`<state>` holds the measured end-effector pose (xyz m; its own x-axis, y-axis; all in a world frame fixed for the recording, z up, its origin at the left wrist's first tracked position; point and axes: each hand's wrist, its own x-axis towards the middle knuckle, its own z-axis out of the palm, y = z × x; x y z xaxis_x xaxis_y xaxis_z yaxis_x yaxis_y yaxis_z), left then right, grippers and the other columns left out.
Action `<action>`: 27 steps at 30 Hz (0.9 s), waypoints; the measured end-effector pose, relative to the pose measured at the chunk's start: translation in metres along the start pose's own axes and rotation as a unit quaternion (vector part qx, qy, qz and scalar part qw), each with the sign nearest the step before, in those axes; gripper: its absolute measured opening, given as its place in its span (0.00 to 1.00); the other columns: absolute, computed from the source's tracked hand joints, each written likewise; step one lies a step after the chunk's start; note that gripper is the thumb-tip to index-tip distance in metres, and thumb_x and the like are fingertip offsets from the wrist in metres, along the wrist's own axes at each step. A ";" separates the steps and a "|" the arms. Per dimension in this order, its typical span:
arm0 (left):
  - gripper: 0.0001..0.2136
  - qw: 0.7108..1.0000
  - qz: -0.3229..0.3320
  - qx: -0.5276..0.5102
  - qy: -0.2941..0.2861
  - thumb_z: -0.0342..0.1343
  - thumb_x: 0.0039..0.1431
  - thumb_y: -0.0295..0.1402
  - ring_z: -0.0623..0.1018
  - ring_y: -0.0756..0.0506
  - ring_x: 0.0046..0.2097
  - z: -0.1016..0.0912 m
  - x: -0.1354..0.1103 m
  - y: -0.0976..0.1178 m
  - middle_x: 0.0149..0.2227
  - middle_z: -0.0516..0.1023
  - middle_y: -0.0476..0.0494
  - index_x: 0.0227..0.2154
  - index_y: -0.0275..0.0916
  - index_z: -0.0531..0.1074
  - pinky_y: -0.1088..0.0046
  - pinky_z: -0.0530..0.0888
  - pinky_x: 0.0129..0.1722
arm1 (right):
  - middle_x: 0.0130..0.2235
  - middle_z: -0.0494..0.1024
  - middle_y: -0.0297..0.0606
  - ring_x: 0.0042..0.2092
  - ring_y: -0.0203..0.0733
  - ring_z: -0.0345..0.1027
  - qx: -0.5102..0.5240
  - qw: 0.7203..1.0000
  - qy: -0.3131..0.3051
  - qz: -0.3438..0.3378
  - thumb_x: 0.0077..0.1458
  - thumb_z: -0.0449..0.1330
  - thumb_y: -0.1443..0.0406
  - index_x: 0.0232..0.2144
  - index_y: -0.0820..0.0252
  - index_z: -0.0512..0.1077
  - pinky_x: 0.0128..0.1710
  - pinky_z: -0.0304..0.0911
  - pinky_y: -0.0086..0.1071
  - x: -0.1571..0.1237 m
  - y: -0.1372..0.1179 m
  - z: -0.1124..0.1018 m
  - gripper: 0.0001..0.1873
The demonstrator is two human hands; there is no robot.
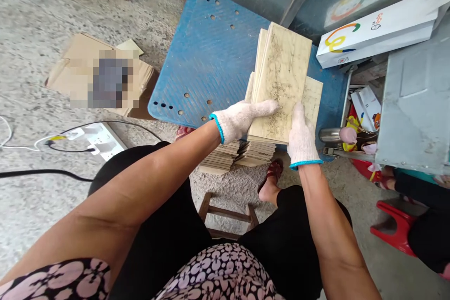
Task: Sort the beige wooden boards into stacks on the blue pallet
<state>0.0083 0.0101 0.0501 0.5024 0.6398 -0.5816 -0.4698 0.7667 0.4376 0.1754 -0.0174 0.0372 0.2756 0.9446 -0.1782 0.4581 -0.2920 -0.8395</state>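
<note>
Both my hands wear white knit gloves with blue cuffs. My left hand (242,118) lies with fingers stretched flat across the top beige marbled tile (283,75) near its lower left edge. My right hand (302,136) grips the lower right edge of the same tile, fingers pressed to it. The tile sits tilted on top of a stack of similar tiles (239,152) that rests on a blue plastic pallet (207,61). More tiles fan out beneath the top one.
A flattened cardboard box (80,63) lies on the concrete floor at left, beside a white power strip (100,140) with cables. A white carton (379,33) and grey metal surface (415,103) stand at right. A wooden stool (228,215) and red stool (395,227) are close by.
</note>
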 end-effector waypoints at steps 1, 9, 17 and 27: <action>0.16 1.000 -0.002 -0.009 -0.007 0.66 0.49 0.32 0.81 0.32 0.46 -0.001 0.001 -0.004 0.37 0.82 0.35 0.43 0.33 0.78 0.57 0.78 0.43 | 0.39 0.76 0.41 0.44 0.46 0.71 0.010 1.000 0.012 0.008 0.62 0.45 0.42 0.48 0.64 0.71 0.46 0.65 0.39 -0.003 -0.001 -0.002 0.34; 0.28 0.998 0.047 -0.032 -0.024 0.72 0.39 0.28 0.82 0.35 0.43 0.013 -0.029 -0.033 0.41 0.82 0.32 0.47 0.31 0.76 0.57 0.79 0.43 | 0.41 0.79 0.40 0.50 0.48 0.70 0.038 0.999 0.012 0.000 0.60 0.53 0.45 0.39 0.62 0.75 0.55 0.62 0.41 -0.032 -0.022 -0.031 0.27; 0.29 0.996 0.073 -0.057 -0.004 0.73 0.37 0.33 0.81 0.34 0.41 0.038 -0.098 -0.094 0.43 0.81 0.30 0.45 0.28 0.76 0.60 0.79 0.40 | 0.45 0.80 0.45 0.48 0.50 0.74 0.265 0.962 -0.037 0.061 0.54 0.60 0.45 0.43 0.62 0.75 0.47 0.70 0.41 -0.131 -0.022 -0.066 0.27; 0.28 0.995 -0.001 -0.051 0.084 0.73 0.33 0.33 0.82 0.35 0.38 0.030 -0.130 -0.190 0.42 0.82 0.31 0.42 0.29 0.77 0.63 0.81 0.35 | 0.54 0.77 0.43 0.55 0.49 0.72 0.413 0.874 0.078 0.243 0.54 0.60 0.48 0.59 0.57 0.66 0.55 0.69 0.45 -0.257 0.022 -0.033 0.34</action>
<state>0.0538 -0.2173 0.0629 0.3787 0.6139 -0.6925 -0.5447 0.7528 0.3695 0.1427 -0.2714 0.0814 0.4099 0.6879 -0.5989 -0.4949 -0.3839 -0.7796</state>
